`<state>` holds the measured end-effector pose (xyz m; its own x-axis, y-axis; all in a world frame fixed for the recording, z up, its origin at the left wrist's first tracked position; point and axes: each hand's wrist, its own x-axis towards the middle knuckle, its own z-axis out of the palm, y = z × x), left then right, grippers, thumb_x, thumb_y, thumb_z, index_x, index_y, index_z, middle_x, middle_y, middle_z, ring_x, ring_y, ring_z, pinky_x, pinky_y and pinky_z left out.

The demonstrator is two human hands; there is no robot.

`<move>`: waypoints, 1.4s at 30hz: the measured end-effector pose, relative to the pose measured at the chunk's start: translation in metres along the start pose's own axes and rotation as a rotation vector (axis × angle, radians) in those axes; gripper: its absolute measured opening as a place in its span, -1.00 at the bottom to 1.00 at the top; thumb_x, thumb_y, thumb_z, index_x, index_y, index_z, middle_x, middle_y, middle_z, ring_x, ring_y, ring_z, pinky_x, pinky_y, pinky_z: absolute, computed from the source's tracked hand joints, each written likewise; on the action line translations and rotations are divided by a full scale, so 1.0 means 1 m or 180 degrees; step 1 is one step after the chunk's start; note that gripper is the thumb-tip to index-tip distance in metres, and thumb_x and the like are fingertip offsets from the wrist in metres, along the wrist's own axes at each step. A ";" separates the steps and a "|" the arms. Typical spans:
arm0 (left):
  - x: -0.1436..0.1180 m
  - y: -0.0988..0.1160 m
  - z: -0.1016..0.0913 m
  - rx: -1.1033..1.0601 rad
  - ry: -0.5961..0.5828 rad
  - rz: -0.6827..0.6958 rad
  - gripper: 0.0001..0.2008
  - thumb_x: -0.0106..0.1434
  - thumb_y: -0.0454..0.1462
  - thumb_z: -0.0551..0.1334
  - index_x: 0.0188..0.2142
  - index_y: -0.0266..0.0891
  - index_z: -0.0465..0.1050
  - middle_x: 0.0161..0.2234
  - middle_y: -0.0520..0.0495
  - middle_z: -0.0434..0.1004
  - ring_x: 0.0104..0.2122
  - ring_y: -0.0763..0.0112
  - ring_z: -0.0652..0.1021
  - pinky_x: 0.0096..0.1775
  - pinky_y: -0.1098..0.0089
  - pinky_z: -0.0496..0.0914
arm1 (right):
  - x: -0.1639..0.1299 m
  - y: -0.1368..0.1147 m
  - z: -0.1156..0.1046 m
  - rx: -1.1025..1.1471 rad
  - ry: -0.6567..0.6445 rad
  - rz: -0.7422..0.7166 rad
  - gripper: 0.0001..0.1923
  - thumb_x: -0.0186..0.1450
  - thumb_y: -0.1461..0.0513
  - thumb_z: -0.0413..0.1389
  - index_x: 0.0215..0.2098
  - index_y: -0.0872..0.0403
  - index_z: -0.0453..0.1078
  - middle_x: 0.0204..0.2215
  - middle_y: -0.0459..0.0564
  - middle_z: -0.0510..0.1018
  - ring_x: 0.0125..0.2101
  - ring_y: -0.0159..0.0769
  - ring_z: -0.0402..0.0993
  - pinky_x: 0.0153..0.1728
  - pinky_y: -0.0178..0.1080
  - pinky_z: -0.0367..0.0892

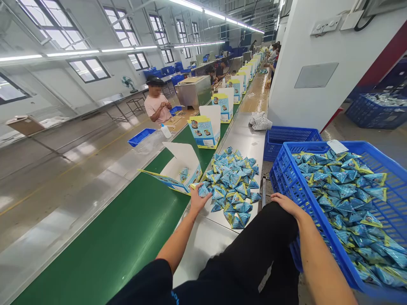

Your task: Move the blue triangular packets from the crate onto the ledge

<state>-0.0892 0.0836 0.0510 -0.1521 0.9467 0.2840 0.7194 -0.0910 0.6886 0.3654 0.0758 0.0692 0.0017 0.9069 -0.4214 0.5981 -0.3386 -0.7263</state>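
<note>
There, the left hand (pixel 197 200) reached across the steel worktop (pixel 203 241) and closed its fingers around one blue packet (pixel 203 190) at the near-left edge of the heap of packets (pixel 233 182), just beside the open carton (pixel 178 169) that lay tipped on the green belt (pixel 121 237) with a few packets inside. The right hand (pixel 286 202) rested palm down on the person's dark-clad knee, fingers loosely spread and holding nothing, touching the rim of the blue crate (pixel 305 203) filled with the same packets. Further cartons (pixel 205 129) stood upright along the belt, and another person (pixel 156 105) sat across it.
</note>
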 end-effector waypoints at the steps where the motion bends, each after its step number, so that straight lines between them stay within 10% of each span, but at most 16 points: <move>1: 0.012 0.007 -0.003 0.0046 0.0002 -0.0136 -0.36 0.19 -0.07 0.49 0.19 -0.23 0.43 0.07 -0.23 0.31 0.10 0.06 0.48 0.22 0.05 0.38 | -0.001 0.000 0.000 0.0001 -0.0002 -0.0005 -0.70 0.20 0.06 0.05 -0.24 0.02 0.49 -0.14 0.08 0.66 -0.04 0.06 0.56 0.03 -0.10 0.43; 9: 0.088 0.036 -0.039 0.0646 0.0166 -0.0741 -0.31 0.26 -0.01 0.41 0.28 -0.21 0.35 0.32 -0.41 0.06 0.32 -0.21 0.22 0.30 -0.07 0.22 | 0.002 0.001 0.000 0.0008 -0.0029 -0.0040 -0.71 0.20 0.05 0.05 -0.24 0.01 0.49 -0.19 0.06 0.66 -0.06 0.03 0.56 -0.01 -0.12 0.46; 16: 0.115 0.012 -0.060 0.0895 0.0804 -0.1228 -0.18 0.26 -0.06 0.41 0.41 -0.25 0.19 0.51 -0.48 -0.32 0.48 -0.45 -0.11 0.40 -0.22 0.03 | 0.001 0.000 -0.001 0.0047 -0.0011 0.0013 -0.75 0.20 0.07 0.08 -0.26 0.00 0.50 -0.20 0.03 0.66 -0.08 0.01 0.57 -0.03 -0.14 0.46; 20: 0.086 0.000 -0.034 0.1052 0.0793 -0.0571 -0.27 0.36 -0.09 0.32 0.42 -0.28 0.19 0.52 -0.48 -0.18 0.49 -0.37 -0.03 0.40 -0.25 0.06 | 0.000 -0.001 0.000 0.0107 -0.0011 0.0022 -0.76 0.21 0.07 0.07 -0.28 -0.02 0.50 -0.27 0.00 0.65 -0.11 0.00 0.57 -0.06 -0.14 0.46; 24: 0.023 -0.003 0.020 0.1017 -0.0261 0.0137 -0.48 0.30 -0.12 0.38 0.21 -0.17 0.48 0.35 -0.30 0.32 0.35 -0.05 0.34 0.37 -0.01 0.25 | 0.001 -0.003 0.001 0.0148 -0.0016 0.0048 -0.77 0.21 0.08 0.07 -0.28 -0.02 0.49 -0.29 -0.01 0.64 -0.13 -0.01 0.57 -0.07 -0.14 0.47; 31: -0.059 -0.014 0.073 0.1321 -0.2109 0.0093 -0.13 0.16 0.08 0.45 0.42 0.05 0.29 0.53 -0.23 0.00 0.49 -0.32 0.04 0.37 -0.25 0.12 | -0.007 -0.005 -0.002 0.0167 0.0029 0.0108 -0.76 0.18 0.08 0.08 -0.28 -0.02 0.49 -0.27 -0.01 0.65 -0.12 0.01 0.57 -0.07 -0.12 0.48; 42: -0.072 -0.021 0.069 0.1543 -0.2126 0.0048 -0.51 0.41 -0.31 0.13 0.30 -0.03 0.39 0.31 -0.23 0.34 0.13 0.10 0.55 0.15 0.17 0.43 | -0.007 -0.010 -0.001 0.0281 -0.0034 0.0150 -0.72 0.16 0.04 0.07 -0.27 -0.01 0.49 -0.27 0.00 0.64 -0.14 -0.01 0.58 -0.07 -0.14 0.49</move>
<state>-0.0468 0.0387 -0.0306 0.1848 0.9447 -0.2709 0.9541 -0.1063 0.2800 0.3601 0.0726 0.0799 0.0195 0.8869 -0.4616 0.5245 -0.4021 -0.7505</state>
